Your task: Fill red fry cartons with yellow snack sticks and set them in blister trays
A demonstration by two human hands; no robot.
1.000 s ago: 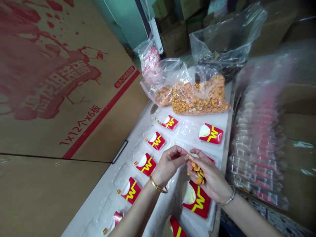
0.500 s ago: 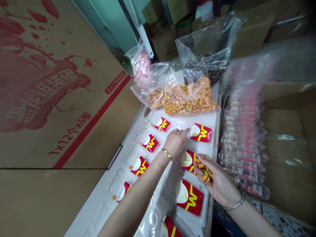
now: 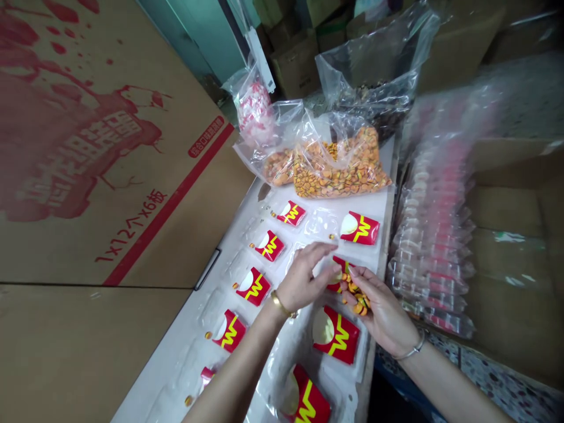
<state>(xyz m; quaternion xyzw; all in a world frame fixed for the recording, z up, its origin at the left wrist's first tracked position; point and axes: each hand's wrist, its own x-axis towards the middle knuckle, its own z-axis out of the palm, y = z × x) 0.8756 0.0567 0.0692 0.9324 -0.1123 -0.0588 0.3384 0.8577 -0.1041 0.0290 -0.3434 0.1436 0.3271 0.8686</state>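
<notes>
My right hand (image 3: 388, 317) is closed around a handful of small orange-and-yellow pieces striped with dark green (image 3: 359, 302), like tiny burgers. My left hand (image 3: 306, 279) is beside it, thumb and fingers apart, the thumb close to the handful; nothing shows between them. Under the hands lies a clear plastic blister tray (image 3: 324, 223) with red fries-carton shapes (image 3: 361, 229) bearing a yellow zigzag, in two rows. One small piece (image 3: 331, 236) sits beside the far right carton. Single pieces also lie beside the left-row cartons (image 3: 254, 286). My hands partly cover one right-row carton.
A clear bag of the same small pieces (image 3: 339, 176) stands at the table's far end, near a bag of pink-and-white items (image 3: 254, 111). Large cardboard boxes (image 3: 132, 247) rise on the left. Stacked clear packs (image 3: 436, 235) stand on the right beside an open carton (image 3: 506, 205).
My left hand has drawn back from beside the far right carton toward my right hand. A small piece now shows where its fingertips were. The view has shifted slightly.
</notes>
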